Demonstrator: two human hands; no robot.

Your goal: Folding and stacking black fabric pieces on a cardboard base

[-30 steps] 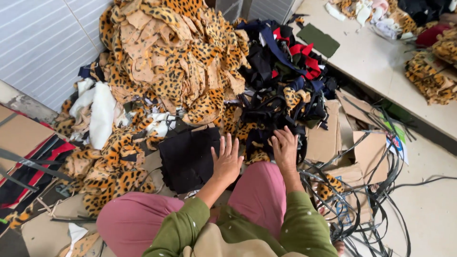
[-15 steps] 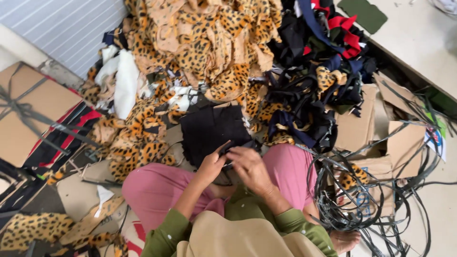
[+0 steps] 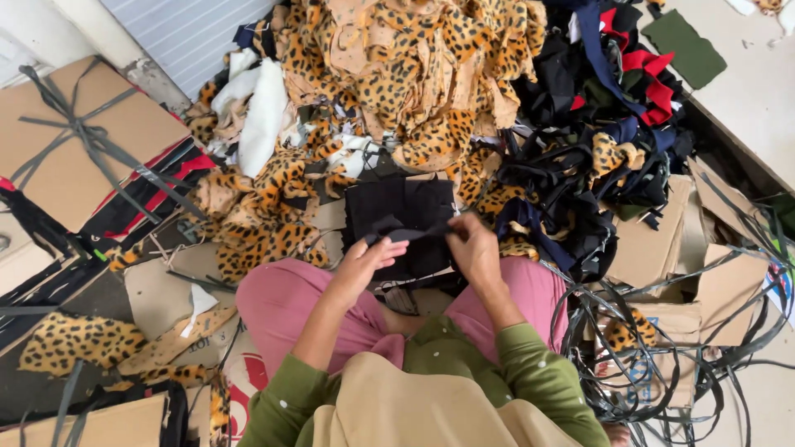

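I sit on the floor in pink trousers and a green top. A narrow dark fabric strip [image 3: 411, 234] is stretched between my hands above my lap. My left hand [image 3: 367, 257] pinches its left end and my right hand [image 3: 474, 246] grips its right end. Just beyond them a black fabric piece [image 3: 400, 217] lies flat on the floor. Behind it rises a big pile of leopard-print scraps [image 3: 397, 74], with a heap of dark, navy and red scraps [image 3: 596, 124] to its right.
A cardboard box tied with grey strapping [image 3: 79, 136] stands at the left. Flattened cardboard [image 3: 654, 240] and tangled black straps [image 3: 662, 356] lie at my right. A pale table edge [image 3: 745, 91] runs along the upper right. White fabric pieces [image 3: 261, 112] sit near the wall.
My hands left the pile, drew back to my lap and took up a dark strip, now pulled taut between them. The view shifted left and downward.
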